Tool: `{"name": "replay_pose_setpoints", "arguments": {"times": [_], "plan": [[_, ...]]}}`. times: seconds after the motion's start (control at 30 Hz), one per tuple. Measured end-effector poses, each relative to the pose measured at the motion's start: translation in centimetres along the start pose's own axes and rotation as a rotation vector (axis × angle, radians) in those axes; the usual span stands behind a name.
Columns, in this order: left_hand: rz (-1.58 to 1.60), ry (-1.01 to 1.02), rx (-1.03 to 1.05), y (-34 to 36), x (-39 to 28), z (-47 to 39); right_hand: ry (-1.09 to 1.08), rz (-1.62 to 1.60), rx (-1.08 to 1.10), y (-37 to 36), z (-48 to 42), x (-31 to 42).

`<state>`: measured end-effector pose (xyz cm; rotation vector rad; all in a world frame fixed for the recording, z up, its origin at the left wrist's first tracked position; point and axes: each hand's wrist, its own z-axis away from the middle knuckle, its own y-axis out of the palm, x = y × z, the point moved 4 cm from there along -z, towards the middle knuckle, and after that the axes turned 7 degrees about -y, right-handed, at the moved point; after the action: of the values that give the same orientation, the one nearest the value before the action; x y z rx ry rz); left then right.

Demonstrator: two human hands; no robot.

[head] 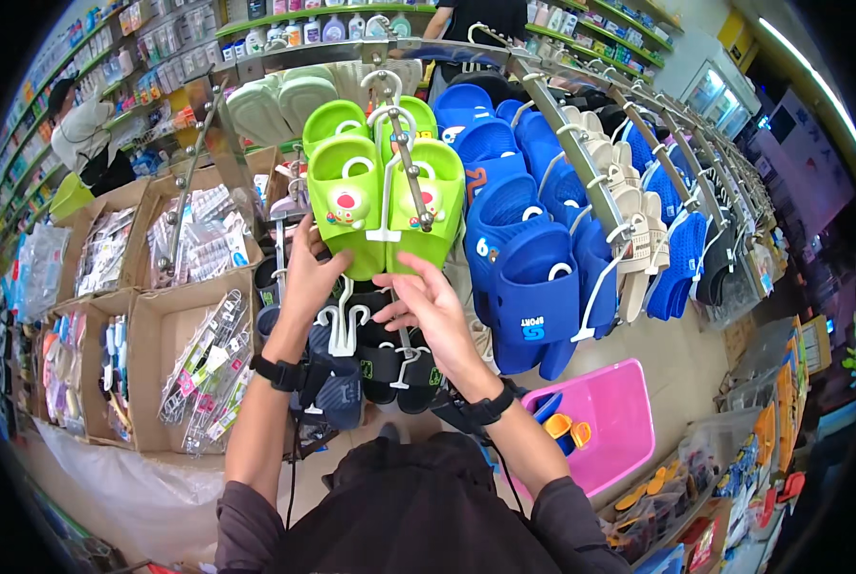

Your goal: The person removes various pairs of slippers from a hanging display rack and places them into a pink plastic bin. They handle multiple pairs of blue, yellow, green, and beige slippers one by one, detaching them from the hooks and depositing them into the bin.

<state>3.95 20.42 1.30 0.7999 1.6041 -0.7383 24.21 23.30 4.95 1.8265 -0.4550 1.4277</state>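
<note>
A pair of green slide sandals (347, 237) hangs by a white plastic hanger (385, 234) on a metal display hook (412, 169), with another green pair behind it. My left hand (311, 269) is at the lower left edge of the front pair, thumb and fingers spread around the sole's edge; whether it grips is unclear. Just below the pair's lower right end, my right hand (428, 308) has its fingers apart and holds nothing. Under the green pair hang dark slide sandals (381, 366) and an upright white hanger (341, 330). To the right hang blue slides (535, 287).
Cardboard boxes (141, 359) of packaged goods stand at left. A pink plastic tub (614, 430) with sandals sits on the floor at lower right. Beige sandals (634, 237) hang farther right. Two other people (87, 133) are beyond the rack, one at left, one at top.
</note>
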Motion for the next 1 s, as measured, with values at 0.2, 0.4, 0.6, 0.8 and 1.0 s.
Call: {"name": "replay_pose_setpoints", "arguments": {"times": [0.2, 0.4, 0.6, 0.8, 1.0], "plan": [[-0.015, -0.075, -0.01, 0.5, 0.8, -1.4, -0.136, -0.278, -0.124, 1.5, -3.9, -0.4], [-0.004, 0.051, -0.106, 0.1, 0.4, -0.9, -0.187, -0.309, -0.234, 2.1, -5.4, -1.1], [0.137, 0.138, -0.269, 0.0, -3.2, -0.8, -0.173, -0.307, -0.215, 2.7, -4.5, -0.5], [0.163, 0.224, -0.407, -1.1, -5.0, -2.6, -0.161, -0.308, -0.187, 3.1, -3.7, 0.0], [0.203, 0.195, -0.47, -3.3, -4.8, -2.5, -0.148, -0.305, -0.165, 2.6, -3.0, 0.5]]}}
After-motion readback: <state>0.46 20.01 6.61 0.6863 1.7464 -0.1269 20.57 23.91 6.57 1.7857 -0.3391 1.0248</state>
